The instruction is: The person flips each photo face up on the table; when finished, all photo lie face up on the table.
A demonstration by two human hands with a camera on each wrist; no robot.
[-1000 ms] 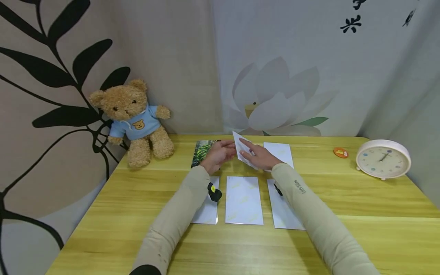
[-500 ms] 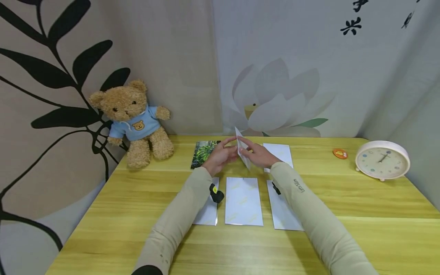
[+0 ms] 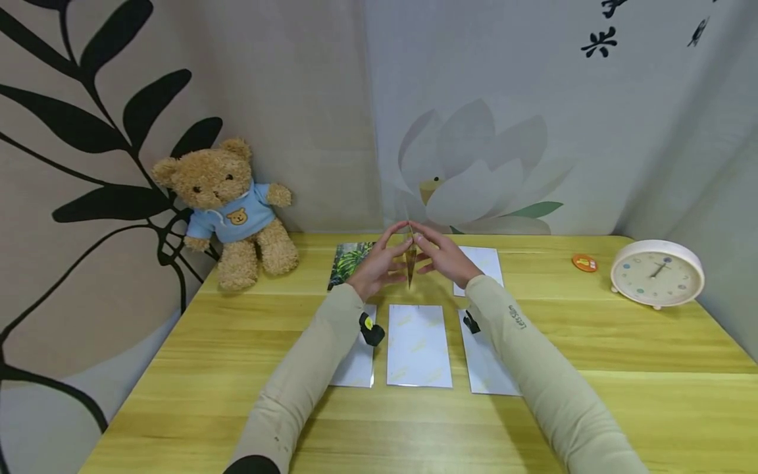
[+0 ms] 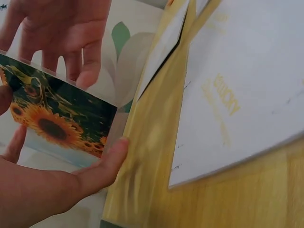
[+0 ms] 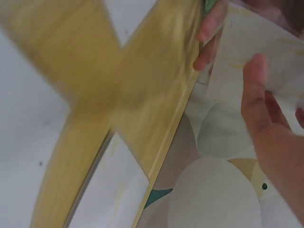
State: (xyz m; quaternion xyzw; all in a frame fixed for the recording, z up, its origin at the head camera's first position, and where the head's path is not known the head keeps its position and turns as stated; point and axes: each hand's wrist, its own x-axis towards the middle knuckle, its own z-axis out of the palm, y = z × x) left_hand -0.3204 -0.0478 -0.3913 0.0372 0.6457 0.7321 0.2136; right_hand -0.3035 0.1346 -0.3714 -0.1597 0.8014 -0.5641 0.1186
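Upright between my hands is a photo card [image 3: 411, 263], seen nearly edge-on in the head view. Its picture side, sunflowers [image 4: 52, 127] against dark leaves, faces the left wrist camera. The white back [image 5: 232, 71] with faint yellow print shows in the right wrist view. My left hand [image 3: 378, 268] pinches the card from the left, thumb at the picture side. From the other side my right hand [image 3: 445, 259] grips it near the top edge, its thumb [image 5: 255, 71] by the white back.
A green plant photo [image 3: 349, 262] lies picture up behind my left hand. White cards lie face down: one [image 3: 484, 263] behind the right hand, and a front row with a middle card [image 3: 419, 345]. A teddy bear [image 3: 231, 210], orange disc [image 3: 584, 263] and clock [image 3: 657, 273] stand around.
The card has turned from showing its white back to standing edge-on, picture side towards the left. My left hand, beside the card at first, now holds it too.
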